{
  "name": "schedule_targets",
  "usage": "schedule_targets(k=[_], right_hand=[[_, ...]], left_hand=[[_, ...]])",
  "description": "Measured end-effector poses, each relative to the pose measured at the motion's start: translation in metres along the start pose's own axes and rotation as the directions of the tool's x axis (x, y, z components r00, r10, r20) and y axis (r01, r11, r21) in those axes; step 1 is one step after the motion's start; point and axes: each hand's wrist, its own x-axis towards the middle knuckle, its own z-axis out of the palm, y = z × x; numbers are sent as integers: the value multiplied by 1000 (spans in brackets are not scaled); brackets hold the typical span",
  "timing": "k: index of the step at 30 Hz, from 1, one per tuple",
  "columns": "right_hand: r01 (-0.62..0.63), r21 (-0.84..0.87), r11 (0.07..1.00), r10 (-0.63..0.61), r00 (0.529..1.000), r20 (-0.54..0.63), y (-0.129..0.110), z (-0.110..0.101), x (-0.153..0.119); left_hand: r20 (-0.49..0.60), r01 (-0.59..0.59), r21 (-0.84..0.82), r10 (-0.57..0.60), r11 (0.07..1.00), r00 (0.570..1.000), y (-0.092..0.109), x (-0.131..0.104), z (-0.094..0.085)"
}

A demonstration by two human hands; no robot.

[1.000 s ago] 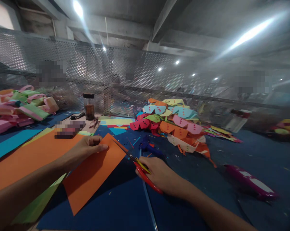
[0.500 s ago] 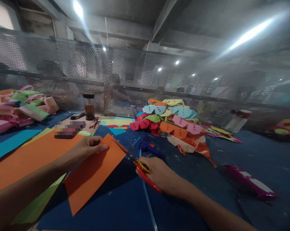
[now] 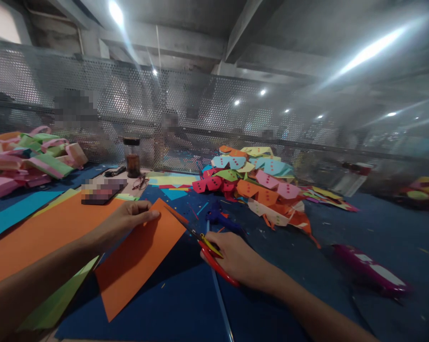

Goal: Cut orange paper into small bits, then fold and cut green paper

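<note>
My left hand (image 3: pixel 138 216) pinches the upper edge of an orange paper sheet (image 3: pixel 139 261), thumb on top. The sheet hangs tilted above the blue table. My right hand (image 3: pixel 232 261) is wrapped round the red and yellow handles of a pair of scissors (image 3: pixel 210 249). The scissors' blades lie along the sheet's upper right edge, with a narrow orange strip showing beyond them. Behind the scissors lies a dark blue glue gun (image 3: pixel 228 221), partly hidden by my right hand.
Larger orange sheets (image 3: pixel 39 237) lie at left, a blurred phone (image 3: pixel 105 192) on them. Behind stand a jar of dark liquid (image 3: pixel 132 159) and a heap of folded paper pieces (image 3: pixel 39 161). Paper masks (image 3: pixel 260 185) pile up centre right, and a purple object (image 3: pixel 371 270) lies at right.
Both hands have barely moved. The scissor blades look slightly closer together, and the orange sheet has shifted very little.
</note>
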Motion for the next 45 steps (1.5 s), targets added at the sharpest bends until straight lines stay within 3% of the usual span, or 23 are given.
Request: schedule_targets(k=[10, 21, 45], right_hand=[[6, 10, 1000, -6, 1000, 18, -4, -2, -1], [-9, 10, 1000, 9, 1000, 21, -4, 1, 0], [22, 36, 999, -23, 1000, 20, -4, 4, -1]], left_hand=[[7, 24, -12, -24, 1000, 1000, 7, -3, 5], [79, 28, -22, -26, 999, 997, 3, -4, 7], [124, 48, -82, -38, 995, 992, 2, -6, 10]])
